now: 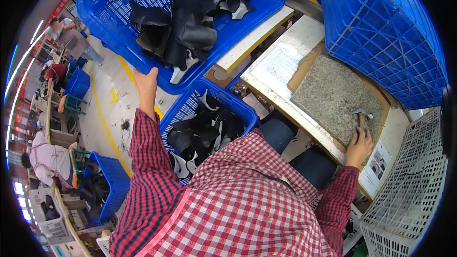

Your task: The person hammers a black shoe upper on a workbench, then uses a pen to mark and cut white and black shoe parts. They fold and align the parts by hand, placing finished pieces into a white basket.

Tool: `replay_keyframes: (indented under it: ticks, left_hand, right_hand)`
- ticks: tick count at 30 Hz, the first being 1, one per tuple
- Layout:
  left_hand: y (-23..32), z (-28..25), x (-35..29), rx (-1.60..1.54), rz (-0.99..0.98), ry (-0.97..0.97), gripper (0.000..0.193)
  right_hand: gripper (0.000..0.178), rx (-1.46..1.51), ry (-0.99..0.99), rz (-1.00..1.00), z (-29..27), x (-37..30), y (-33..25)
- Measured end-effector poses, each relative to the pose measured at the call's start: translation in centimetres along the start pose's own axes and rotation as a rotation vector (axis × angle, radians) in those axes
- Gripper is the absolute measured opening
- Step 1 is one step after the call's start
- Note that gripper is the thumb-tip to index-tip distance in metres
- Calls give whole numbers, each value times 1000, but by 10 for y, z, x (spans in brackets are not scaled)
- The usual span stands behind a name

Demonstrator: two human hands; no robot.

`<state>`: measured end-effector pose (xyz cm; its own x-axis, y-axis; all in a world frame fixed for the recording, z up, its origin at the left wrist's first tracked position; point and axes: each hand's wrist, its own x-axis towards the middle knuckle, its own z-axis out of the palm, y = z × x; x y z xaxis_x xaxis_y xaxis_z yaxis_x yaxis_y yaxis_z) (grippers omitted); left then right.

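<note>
Blue basket edge touches left hand, grip unclear; right hand clasps hammer near slab edge.

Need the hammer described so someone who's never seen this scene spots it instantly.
Right of the person is a white worktable bearing a rough grey slab. Near the slab's right end, the right hand holds the hammer by its handle. Its shiny, curved metal head stands out from the slab's dull, speckled surface.
</note>
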<state>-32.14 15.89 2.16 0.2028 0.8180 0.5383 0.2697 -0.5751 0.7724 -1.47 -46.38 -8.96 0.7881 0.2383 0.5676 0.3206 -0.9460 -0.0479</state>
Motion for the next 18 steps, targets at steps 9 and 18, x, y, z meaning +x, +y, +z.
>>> replay_keyframes:
  ticks: [9, 18]
  left_hand:
    - [19, 41, -6, 471, 600, 205, 68]
    - [-54, 40, 7, 40, 201, -239, 59]
  right_hand:
    - [52, 85, -131, 222, -21, -32, 50]
    - [42, 133, -52, 546, -48, -31, 117]
